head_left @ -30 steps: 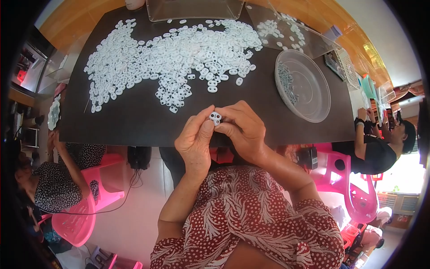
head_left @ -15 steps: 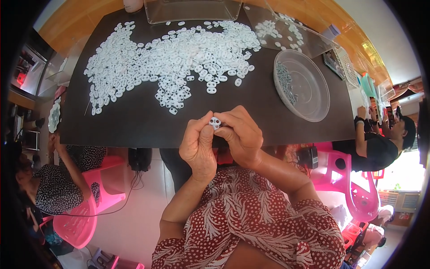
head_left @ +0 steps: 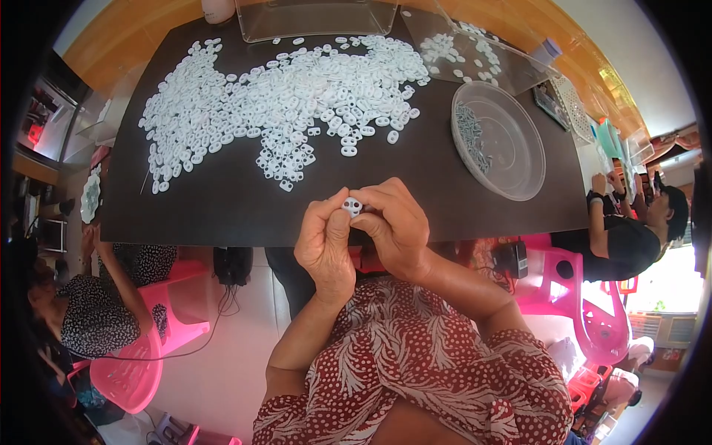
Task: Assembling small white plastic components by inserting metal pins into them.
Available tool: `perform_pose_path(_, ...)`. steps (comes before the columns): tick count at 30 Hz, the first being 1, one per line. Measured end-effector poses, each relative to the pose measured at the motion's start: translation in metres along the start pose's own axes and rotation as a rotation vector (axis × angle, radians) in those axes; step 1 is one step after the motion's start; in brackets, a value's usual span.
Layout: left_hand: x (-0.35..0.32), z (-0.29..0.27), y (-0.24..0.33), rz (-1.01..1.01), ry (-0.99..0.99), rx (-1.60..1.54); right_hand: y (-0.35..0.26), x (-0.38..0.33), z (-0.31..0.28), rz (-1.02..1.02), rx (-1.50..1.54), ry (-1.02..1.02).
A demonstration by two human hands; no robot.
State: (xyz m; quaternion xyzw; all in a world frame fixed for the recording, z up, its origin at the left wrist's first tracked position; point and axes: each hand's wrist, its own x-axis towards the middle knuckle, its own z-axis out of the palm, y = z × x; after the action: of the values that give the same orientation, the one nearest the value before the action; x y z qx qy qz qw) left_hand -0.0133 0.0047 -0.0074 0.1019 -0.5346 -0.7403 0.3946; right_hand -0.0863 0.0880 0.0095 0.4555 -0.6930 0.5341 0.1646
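Between my fingertips, just past the table's front edge, is a small white plastic piece (head_left: 352, 207) with dark holes. My left hand (head_left: 326, 248) pinches it from the left with thumb and forefinger. From the other side my right hand (head_left: 397, 226) grips it the same way, so both hands are closed on the one piece. Beyond them lies a small cluster of squarish white two-hole pieces (head_left: 285, 157). It adjoins a wide heap of oval white two-hole pieces (head_left: 297, 93). To the right stands a round clear tub (head_left: 519, 152) with small grey metal parts (head_left: 472, 133) inside.
A clear plastic box (head_left: 315, 21) stands at the back of the dark table (head_left: 222, 211). At the right back, a clear tray (head_left: 512, 70) lies near more white pieces and a phone (head_left: 550, 107). People sit on pink chairs at left (head_left: 133, 371) and right (head_left: 556, 278).
Both hands have shifted very slightly left, still pinching the white piece, which now appears turned a little. The heaps and tub look unchanged.
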Motion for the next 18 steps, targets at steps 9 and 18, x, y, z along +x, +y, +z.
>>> perform_pose_path(9, -0.004, 0.006, -0.006, 0.102, 0.017, 0.038, -0.003, -0.001, 0.004, -0.067, -0.013, 0.064)
perform_pose_path(18, -0.008, 0.011, -0.013, 0.119, 0.070, 0.092, 0.000, -0.004, 0.004, -0.100, -0.049, 0.063)
